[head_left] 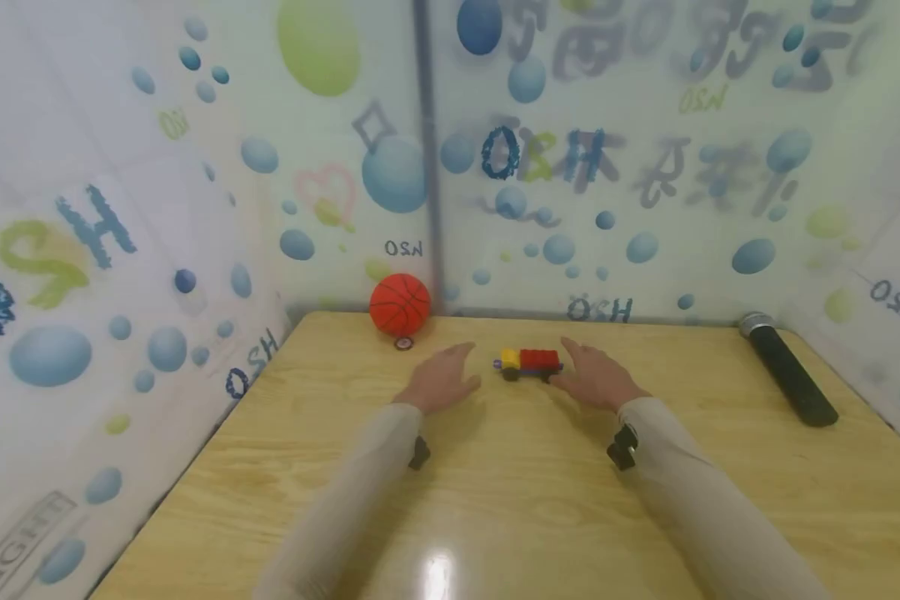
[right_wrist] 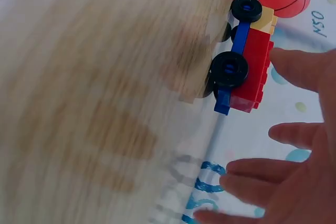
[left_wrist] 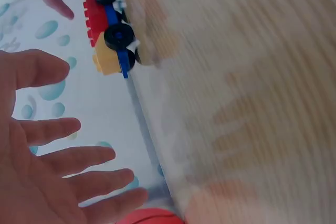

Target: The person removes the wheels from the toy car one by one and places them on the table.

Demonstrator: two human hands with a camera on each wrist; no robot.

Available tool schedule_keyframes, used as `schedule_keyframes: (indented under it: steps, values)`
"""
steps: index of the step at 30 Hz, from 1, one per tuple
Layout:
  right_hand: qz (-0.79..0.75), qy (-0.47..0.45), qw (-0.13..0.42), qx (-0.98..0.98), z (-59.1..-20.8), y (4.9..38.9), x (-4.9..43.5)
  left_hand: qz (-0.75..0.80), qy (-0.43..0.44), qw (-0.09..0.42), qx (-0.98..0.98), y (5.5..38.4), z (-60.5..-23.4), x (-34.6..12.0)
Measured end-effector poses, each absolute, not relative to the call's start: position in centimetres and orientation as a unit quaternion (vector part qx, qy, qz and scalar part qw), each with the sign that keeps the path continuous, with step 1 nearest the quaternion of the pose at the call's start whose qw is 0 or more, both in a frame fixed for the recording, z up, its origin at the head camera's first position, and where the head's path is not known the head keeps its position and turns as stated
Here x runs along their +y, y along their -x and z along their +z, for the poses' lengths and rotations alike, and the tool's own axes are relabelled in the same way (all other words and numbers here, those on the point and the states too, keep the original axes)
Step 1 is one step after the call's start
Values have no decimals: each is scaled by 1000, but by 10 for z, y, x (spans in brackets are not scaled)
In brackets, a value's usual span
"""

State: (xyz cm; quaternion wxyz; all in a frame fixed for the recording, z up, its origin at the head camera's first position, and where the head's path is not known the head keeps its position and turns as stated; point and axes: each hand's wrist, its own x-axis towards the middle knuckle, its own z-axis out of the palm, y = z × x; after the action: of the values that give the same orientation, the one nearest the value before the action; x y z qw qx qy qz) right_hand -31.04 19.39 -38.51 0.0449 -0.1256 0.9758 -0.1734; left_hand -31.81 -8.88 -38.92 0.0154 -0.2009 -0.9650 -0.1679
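Note:
A small toy truck (head_left: 530, 363) of building bricks stands on its black wheels on the wooden table, yellow at the cab, red along the back, blue underneath. To its left is my left hand (head_left: 441, 379), fingers spread and nothing in it; a gap separates it from the cab. My right hand (head_left: 596, 377) is at the truck's red end, thumb close beside the rear. In the right wrist view the thumb (right_wrist: 296, 69) overlaps the edge of the red bricks (right_wrist: 252, 69), and the other fingers are extended. The left wrist view shows the yellow cab (left_wrist: 106, 55) beyond the left thumb.
A red basketball (head_left: 400, 305) sits at the back left, with a small round dark piece (head_left: 403, 342) in front of it. A black microphone (head_left: 791, 371) lies at the right. Printed panels (head_left: 525, 275) enclose the wooden table (head_left: 495, 500) at the back and sides.

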Motion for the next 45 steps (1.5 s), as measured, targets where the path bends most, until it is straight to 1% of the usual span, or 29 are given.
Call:
schedule_keyframes:
  steps: [2,8,13,21,31,35,39,45]
  values:
    - [-192,129,50,972,-386,315,193,-189,206,7,-960,323,-392,-83]
    - [-214,159,43,963,-392,325,192,-266,189,-58,-944,336,-404,-63]
    - [-215,179,32,960,-392,331,189,-287,168,-89,-939,343,-400,-49]
    - [-199,177,-1,964,-391,337,189,-284,193,-82,-936,353,-394,-33]
    - [-208,181,-27,961,-399,341,184,-289,195,-78,-934,350,-397,-34]
    - [-220,187,-28,957,-398,340,182,-289,191,-80,-935,347,-398,-36]
    - [-223,188,-20,956,-396,339,183,-272,202,-72,-938,345,-396,-36]
    - [-198,232,-31,952,-383,335,182,-255,227,-55,-938,342,-387,-35]
